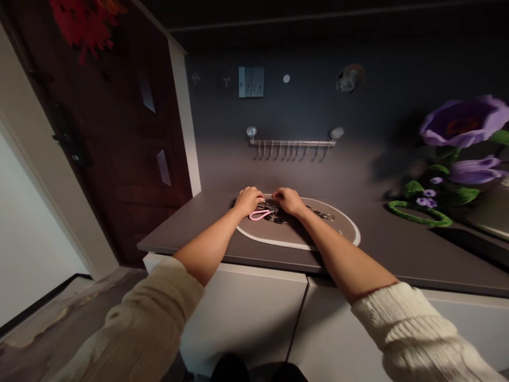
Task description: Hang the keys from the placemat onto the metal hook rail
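An oval brown mat (294, 236) with a white rim lies on the dark counter. Several dark metal keys (277, 218) are bunched on it, with a pink loop strap (259, 215) lying among them. At the left end of the bunch is my left hand (248, 201), its fingers bent and closed on the keys. My right hand (289, 201) is over the far side of the bunch, fingers pinched together; what they hold is hidden. To the right of my right wrist, key rings (328, 216) lie on the mat.
On the wall behind hangs a rail with several hooks (293, 143). Purple artificial flowers (463, 124) and a green loop (417, 213) are at the right on the counter (183, 225). White cabinet doors (246, 307) are below; a dark red door (127, 138) stands at left.
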